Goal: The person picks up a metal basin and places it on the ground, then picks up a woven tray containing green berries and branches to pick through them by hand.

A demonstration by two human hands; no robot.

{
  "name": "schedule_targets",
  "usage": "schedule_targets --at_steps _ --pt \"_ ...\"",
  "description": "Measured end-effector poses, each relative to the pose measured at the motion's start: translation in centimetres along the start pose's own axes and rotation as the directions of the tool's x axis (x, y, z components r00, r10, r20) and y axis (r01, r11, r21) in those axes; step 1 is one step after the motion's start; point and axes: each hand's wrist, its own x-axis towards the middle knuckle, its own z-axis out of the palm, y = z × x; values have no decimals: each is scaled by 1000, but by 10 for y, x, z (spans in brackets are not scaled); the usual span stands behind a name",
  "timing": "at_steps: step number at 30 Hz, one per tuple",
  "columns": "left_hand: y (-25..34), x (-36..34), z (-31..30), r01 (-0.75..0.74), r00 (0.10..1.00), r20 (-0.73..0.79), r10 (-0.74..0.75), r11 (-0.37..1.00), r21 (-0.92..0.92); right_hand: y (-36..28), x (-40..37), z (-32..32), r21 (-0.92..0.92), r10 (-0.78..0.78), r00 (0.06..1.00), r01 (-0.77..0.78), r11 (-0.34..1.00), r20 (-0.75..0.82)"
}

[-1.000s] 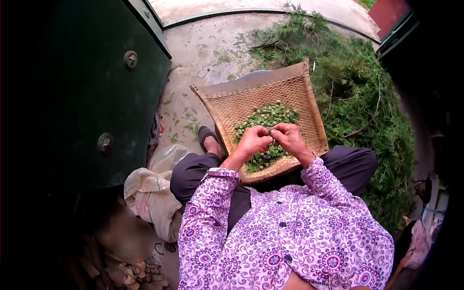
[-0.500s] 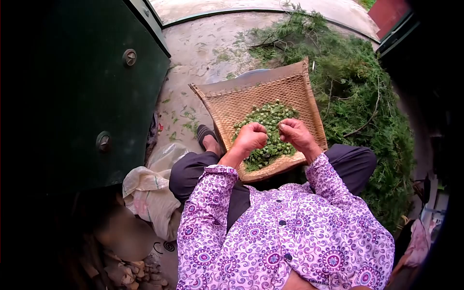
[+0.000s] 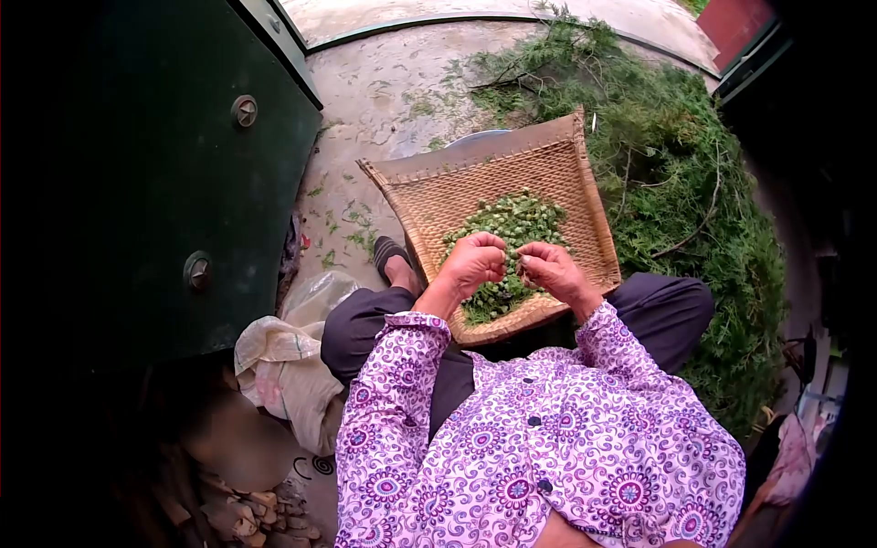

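A woven winnowing basket (image 3: 438, 196) rests across my lap. A heap of small green cones and leafy bits (image 3: 521, 215) lies in its middle. Above the heap, my left hand (image 3: 473, 263) is closed in a pinch, fingers curled in. Just to its right, my right hand (image 3: 554, 271) also pinches, its thumb and fingertips close to the left ones. Whatever sits between the fingers is too small to make out. Both hands cover part of the heap.
Cut evergreen branches (image 3: 694, 210) are piled on the right. A dark green metal door (image 3: 164, 183) stands at the left, with a pale sack (image 3: 297, 374) below it. Broken wood pieces (image 3: 265, 516) lie at lower left. A basin rim (image 3: 480, 138) shows behind the basket.
My right hand has moved left and slightly down, bringing its fingertips close to my left hand. The left hand and the basket have barely moved.
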Motion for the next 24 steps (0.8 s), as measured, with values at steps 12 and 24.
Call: schedule_targets --at_steps 12,24 --pt "-3 2 -1 -81 981 -174 90 995 57 -54 -32 -57 -259 -398 814 312 914 -423" --pt "21 0 -1 -213 950 -193 244 962 170 -22 -23 -61 -974 -580 815 111 197 -24"
